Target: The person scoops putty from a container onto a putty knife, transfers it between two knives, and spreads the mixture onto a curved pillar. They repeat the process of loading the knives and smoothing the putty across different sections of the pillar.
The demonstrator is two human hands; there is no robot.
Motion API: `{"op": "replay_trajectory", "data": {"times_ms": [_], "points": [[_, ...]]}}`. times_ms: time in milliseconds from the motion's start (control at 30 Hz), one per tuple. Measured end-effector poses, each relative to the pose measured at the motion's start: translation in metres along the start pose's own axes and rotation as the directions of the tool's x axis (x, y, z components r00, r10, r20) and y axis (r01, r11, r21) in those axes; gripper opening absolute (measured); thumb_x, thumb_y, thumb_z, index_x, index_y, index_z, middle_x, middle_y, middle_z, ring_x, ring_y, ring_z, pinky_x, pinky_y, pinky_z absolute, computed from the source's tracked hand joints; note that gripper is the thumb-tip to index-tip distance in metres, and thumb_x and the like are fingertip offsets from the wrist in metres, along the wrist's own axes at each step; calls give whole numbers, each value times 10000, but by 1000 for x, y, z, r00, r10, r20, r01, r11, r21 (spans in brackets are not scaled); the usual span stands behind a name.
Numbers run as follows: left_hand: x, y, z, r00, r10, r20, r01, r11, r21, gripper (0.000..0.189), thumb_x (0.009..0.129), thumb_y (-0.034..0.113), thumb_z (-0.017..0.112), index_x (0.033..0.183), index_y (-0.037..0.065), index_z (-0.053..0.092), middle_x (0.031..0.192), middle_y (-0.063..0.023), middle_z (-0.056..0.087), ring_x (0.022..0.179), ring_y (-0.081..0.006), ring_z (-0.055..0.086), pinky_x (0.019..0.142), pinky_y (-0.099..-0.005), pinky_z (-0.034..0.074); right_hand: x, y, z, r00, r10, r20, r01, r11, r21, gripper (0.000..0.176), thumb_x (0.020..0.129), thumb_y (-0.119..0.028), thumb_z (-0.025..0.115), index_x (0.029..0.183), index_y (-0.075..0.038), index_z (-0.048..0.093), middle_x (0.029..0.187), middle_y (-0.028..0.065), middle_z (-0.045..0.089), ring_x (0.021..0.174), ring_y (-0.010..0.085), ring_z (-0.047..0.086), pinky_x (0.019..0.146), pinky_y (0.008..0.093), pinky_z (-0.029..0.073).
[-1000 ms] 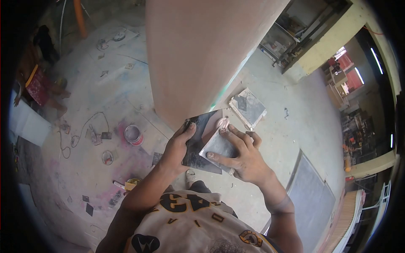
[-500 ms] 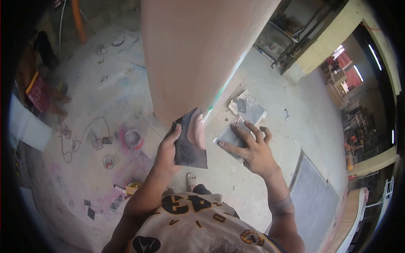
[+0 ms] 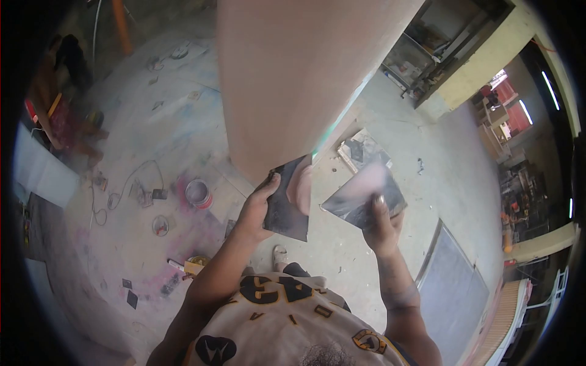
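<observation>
My left hand (image 3: 255, 207) grips a dark flat plate (image 3: 284, 219) by its left side, thumb on top. A mound of pink putty (image 3: 300, 188) lies along that plate's right side. In my right hand (image 3: 383, 230) is a dark, thin spreader plate (image 3: 351, 204), tilted, with my thumb across its face; its far part is blurred and looks pinkish. The two plates are apart. Just beyond them rises a large, smooth pinkish surface (image 3: 299, 79) with a green strip along its right edge. The fingers behind the spreader plate are mostly hidden.
On the floor to the left are a bucket (image 3: 198, 193), a small can (image 3: 160, 226) and a cord. A flat board (image 3: 364, 149) lies beyond my right hand, a grey-blue panel (image 3: 455, 283) to the right. Another person (image 3: 58, 122) is at far left, a yellow pillar (image 3: 464, 67) at right.
My right hand has turned over, from back up with spread fingers to thumb on top, tilting the spreader plate. The view has shifted slightly; my left hand keeps its hold.
</observation>
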State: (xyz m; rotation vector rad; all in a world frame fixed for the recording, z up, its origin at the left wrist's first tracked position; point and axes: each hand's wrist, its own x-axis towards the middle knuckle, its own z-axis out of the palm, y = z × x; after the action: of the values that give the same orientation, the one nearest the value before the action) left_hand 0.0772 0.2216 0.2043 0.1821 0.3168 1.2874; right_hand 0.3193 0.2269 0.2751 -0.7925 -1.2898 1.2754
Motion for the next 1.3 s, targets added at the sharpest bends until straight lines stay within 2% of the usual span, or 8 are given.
{"op": "replay_trajectory", "data": {"times_ms": [167, 267, 633, 833, 933, 1033, 1233, 1300], "points": [[6, -20, -1, 993, -67, 95, 65, 998, 19, 509, 1067, 317, 514, 1492, 52, 421, 1444, -108, 557, 1312, -237, 563, 1116, -414, 447, 17, -8, 38, 921, 341, -186, -287, 920, 266, 367, 1004, -241, 620, 1277, -9, 541, 1043, 62, 658, 876, 114, 653, 721, 264, 531], [6, -27, -2, 993, -24, 119, 16, 998, 66, 501, 1072, 325, 503, 1485, 52, 425, 1401, -108, 582, 1268, -241, 596, 1077, -418, 481, 14, 12, 43, 866, 494, -75, -456, 843, 284, 296, 1024, -279, 579, 1219, -57, 553, 906, 8, 658, 622, 63, 599, 422, 210, 358], [-13, -21, -1, 993, 77, -91, -68, 993, 94, 476, 1059, 282, 530, 1491, 112, 427, 1388, -94, 566, 1259, -249, 597, 1032, -469, 537, 25, 33, 20, 922, 311, -231, -280, 947, 159, 215, 1030, -241, 608, 1113, -45, 571, 868, 18, 622, 658, 110, 588, 501, 270, 426], [-18, -9, 2, 964, 253, -84, -235, 955, 182, 423, 1062, 255, 530, 1406, 9, 508, 1331, -93, 596, 1170, -217, 620, 1015, -358, 492, 34, 39, 7, 937, 226, -268, -190, 970, 154, 233, 1047, -279, 592, 1137, -65, 572, 912, 22, 636, 672, 99, 592, 515, 267, 441], [-22, -5, 4, 913, 404, -59, -319, 796, 514, 355, 1071, 229, 527, 1319, -21, 568, 1226, -80, 640, 1084, -150, 612, 966, -318, 489, 30, 36, 13, 953, 170, -252, -142, 982, 127, 248, 1065, -294, 561, 1158, -64, 571, 961, 15, 642, 729, 91, 605, 587, 252, 469], [-21, -6, -9, 836, 534, 129, -393, 418, 819, 320, 1079, 223, 528, 1239, -45, 599, 1118, -58, 667, 1003, -98, 578, 907, -272, 469, 26, 27, 37, 968, 163, -193, -128, 975, 180, 303, 1080, -304, 531, 1224, -43, 584, 986, -4, 640, 801, 72, 601, 674, 241, 490], [-21, -18, -9, 607, 794, -29, -380, 322, 867, 282, 1080, 224, 526, 1074, -36, 633, 957, -23, 640, 889, -89, 544, 793, -267, 456, 3, 16, 41, 913, 331, 236, -210, 881, -425, 366, 1094, -278, 482, 1301, -2, 605, 782, -10, 582, 731, 73, 520, 657, 263, 451], [-20, -12, -12, 633, 727, -267, -358, 580, 732, 360, 1039, 312, 597, 1227, 5, 605, 1142, -82, 621, 1042, -197, 570, 881, -366, 492, 3, 5, 39, 854, 421, 304, -146, 757, -638, 363, 1088, -274, 496, 1291, 4, 611, 740, -3, 585, 685, 88, 514, 627, 274, 441]]}}
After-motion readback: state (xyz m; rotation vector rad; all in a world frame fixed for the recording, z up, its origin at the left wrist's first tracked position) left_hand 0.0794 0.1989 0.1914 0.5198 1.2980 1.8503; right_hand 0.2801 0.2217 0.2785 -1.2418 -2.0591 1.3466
